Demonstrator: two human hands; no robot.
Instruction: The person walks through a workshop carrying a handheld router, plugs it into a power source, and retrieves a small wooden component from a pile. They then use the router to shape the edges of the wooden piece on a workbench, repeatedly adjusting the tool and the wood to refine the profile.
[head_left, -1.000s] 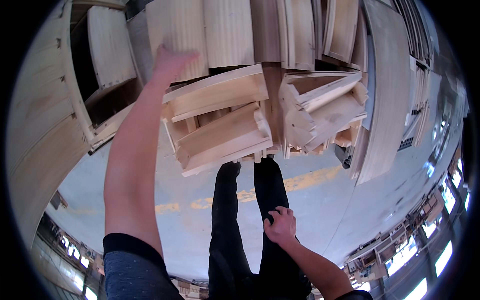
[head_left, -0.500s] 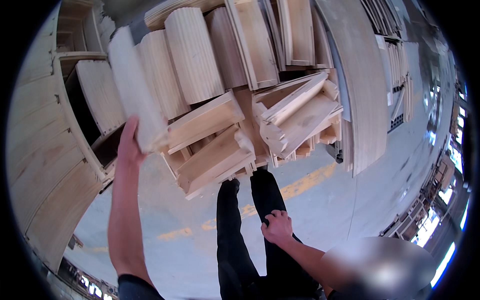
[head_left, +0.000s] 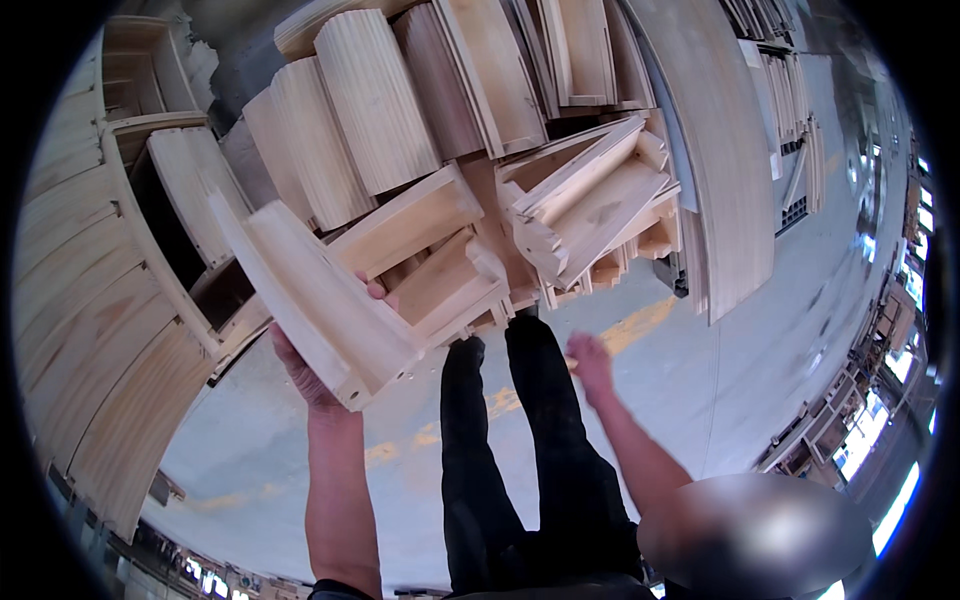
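Observation:
My left hand point(head_left: 303, 370) grips a pale wooden piece point(head_left: 310, 300) with an L-shaped section and a small hole at its near end, held tilted over stacked wooden parts. Some fingers show beyond its far side. A two-compartment box point(head_left: 405, 220) lies just behind it. To the right, another stack of tray-like pieces point(head_left: 590, 230) rests askew. My right hand point(head_left: 590, 365) is above the floor beside my right thigh, away from the pieces, its fingers blurred by motion.
Behind are rows of ridged boards point(head_left: 375, 100) and wooden channels point(head_left: 485, 70). A wooden unit with cubbies point(head_left: 70, 290) fills the left. Long panels point(head_left: 725, 200) stand at right. Grey floor point(head_left: 760, 380) with worn yellow marking lies around my legs.
My left hand has picked up a piece from the rear left, turned it and brought it nearer. My right hand has lifted from my thigh and moved forward and right.

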